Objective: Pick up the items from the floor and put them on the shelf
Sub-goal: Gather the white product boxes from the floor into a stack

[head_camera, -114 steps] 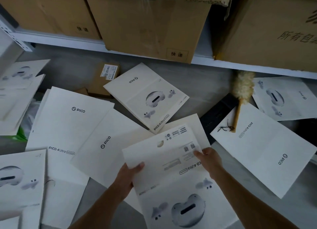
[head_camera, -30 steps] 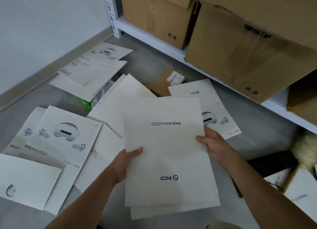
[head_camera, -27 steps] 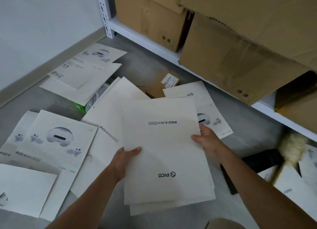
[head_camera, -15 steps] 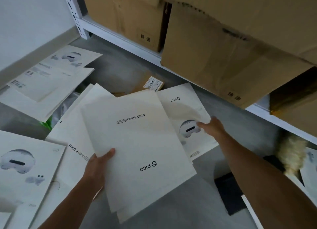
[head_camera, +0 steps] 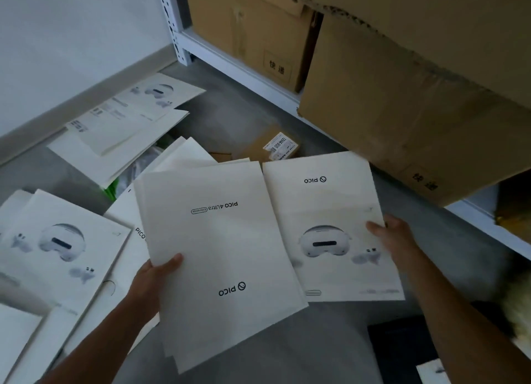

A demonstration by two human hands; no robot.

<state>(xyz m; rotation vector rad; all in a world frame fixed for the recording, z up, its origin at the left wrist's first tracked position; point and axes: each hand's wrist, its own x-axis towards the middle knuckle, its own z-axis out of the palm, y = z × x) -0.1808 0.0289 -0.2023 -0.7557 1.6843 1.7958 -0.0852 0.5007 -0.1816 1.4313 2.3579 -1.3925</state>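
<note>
Stack of sheets (head_camera: 218, 254) is pinched by the left hand (head_camera: 152, 280), a printed sheet (head_camera: 324, 211) by the right hand (head_camera: 396, 240); edge-held, some could be dropped.

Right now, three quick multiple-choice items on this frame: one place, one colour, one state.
1. Where is the small labelled parcel?
A) on the shelf
B) on the floor beyond the stack in the left hand
C) atop a cardboard box

2. What colour is the shelf frame?
A) white
B) black
C) red

3. What is the right hand doing?
A) hanging empty
B) pressing a box
C) gripping the headset-print sleeve by its edge

Key: 1 B, it lies on grey floor past the stack; 2 A, its upright is white; 3 C, thumb over the sleeve's right edge.
</note>
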